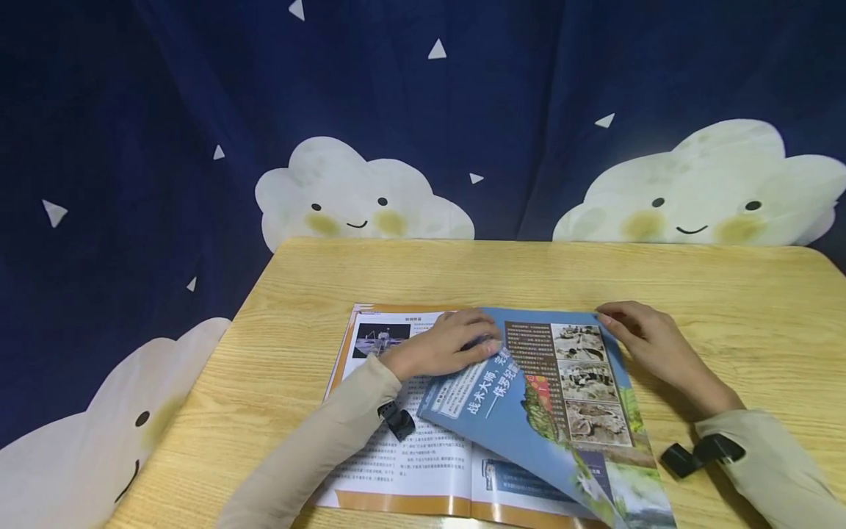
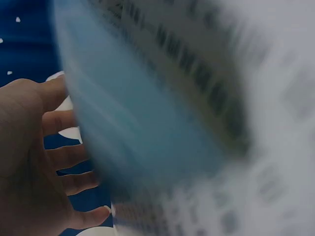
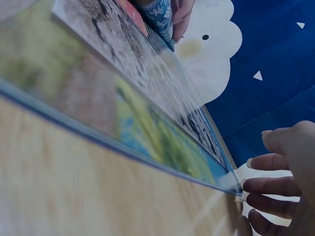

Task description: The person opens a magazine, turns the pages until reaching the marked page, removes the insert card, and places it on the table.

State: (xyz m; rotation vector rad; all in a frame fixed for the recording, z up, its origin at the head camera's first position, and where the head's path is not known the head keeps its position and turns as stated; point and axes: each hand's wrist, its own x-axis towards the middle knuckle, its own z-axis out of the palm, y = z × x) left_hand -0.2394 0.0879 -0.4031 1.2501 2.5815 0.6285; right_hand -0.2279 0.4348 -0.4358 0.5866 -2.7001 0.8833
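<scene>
A magazine [image 1: 377, 441] lies open on the wooden table, with a blue page [image 1: 512, 430] lifted and curving over its middle. My left hand [image 1: 449, 345] touches the upper left part of that page. In the left wrist view the fingers of my left hand [image 2: 64, 152] are spread and fairly straight at the blurred edge of the blue page [image 2: 128, 113]. My right hand [image 1: 651, 349] is at the upper right corner of the magazine. Seen from the right wrist, the loosely bent fingers of my right hand [image 3: 275, 182] touch or nearly touch the magazine's corner [image 3: 226, 182].
The table [image 1: 264, 353] extends around the magazine. Behind it hangs a dark blue cloth [image 1: 515, 88] printed with white clouds and triangles. Each sleeve carries a black wrist strap, one on the left [image 1: 396, 420] and one on the right [image 1: 700, 455].
</scene>
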